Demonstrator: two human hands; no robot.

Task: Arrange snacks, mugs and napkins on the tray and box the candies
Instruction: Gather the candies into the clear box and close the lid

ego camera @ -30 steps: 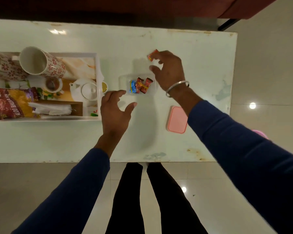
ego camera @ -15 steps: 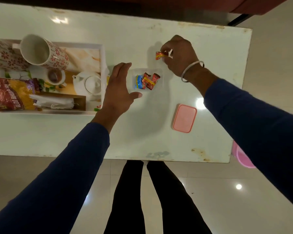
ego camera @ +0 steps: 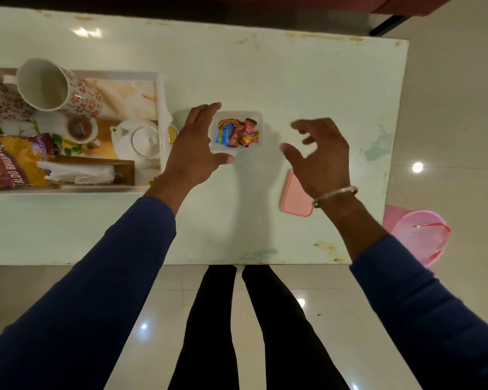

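A small clear box (ego camera: 258, 116) sits mid-table with several wrapped candies (ego camera: 237, 132) inside. My left hand (ego camera: 193, 149) cups the box's left side, fingers spread around its edge. My right hand (ego camera: 320, 156) hovers empty to the right of the box, fingers apart. The pink lid (ego camera: 295, 199) lies flat, partly under my right wrist. At the left, the white tray (ego camera: 159, 108) holds two floral mugs (ego camera: 59, 87), a snack packet (ego camera: 10, 161), napkins (ego camera: 79, 173) in a brown holder, and a white teapot (ego camera: 137, 140).
The pale table's right edge (ego camera: 395, 150) is near my right hand. A pink basket (ego camera: 419, 237) stands on the floor beyond the right corner. My legs stand at the front edge. A yellow item (ego camera: 172, 135) shows between tray and left hand.
My right hand held a red candy beyond the box; now the hand is empty and has drawn back to the right. My left hand has closed in on the box's left side.
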